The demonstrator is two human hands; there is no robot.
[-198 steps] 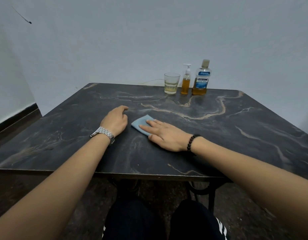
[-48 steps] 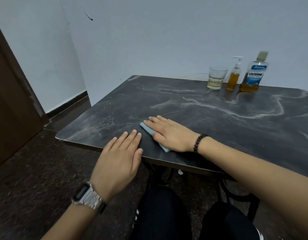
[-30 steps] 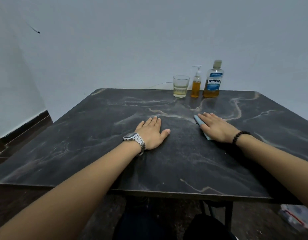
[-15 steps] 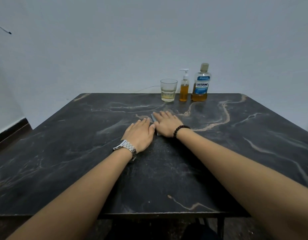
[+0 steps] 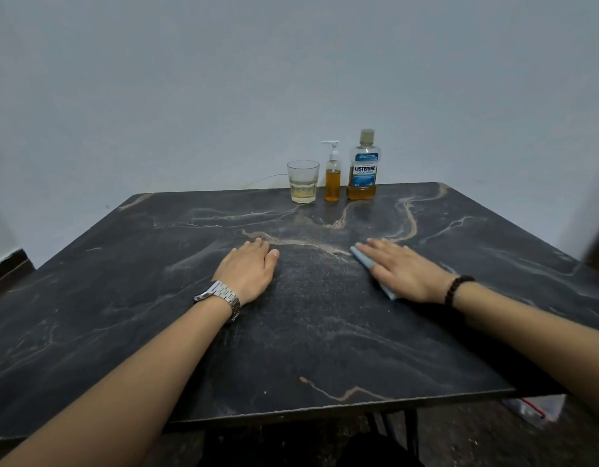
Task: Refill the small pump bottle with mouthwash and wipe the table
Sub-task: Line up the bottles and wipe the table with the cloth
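The right hand (image 5: pixel 406 269) lies flat, fingers (image 5: pixel 375 249) straight, pressing a light blue cloth (image 5: pixel 365 261) onto the dark marbled tabletop (image 5: pixel 325 332); only the cloth's left edge shows. The left hand (image 5: pixel 249 273) rests palm down well apart from it, fingers relaxed, holding nothing. At the far edge stand 3 things in a row: a glass (image 5: pixel 303 182), the small pump bottle (image 5: pixel 332 171) of amber liquid, and the mouthwash bottle (image 5: pixel 362 166).

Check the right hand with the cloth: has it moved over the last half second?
Yes. The right hand, pressing the blue cloth, slid right, from below the glass to beyond the mouthwash bottle.
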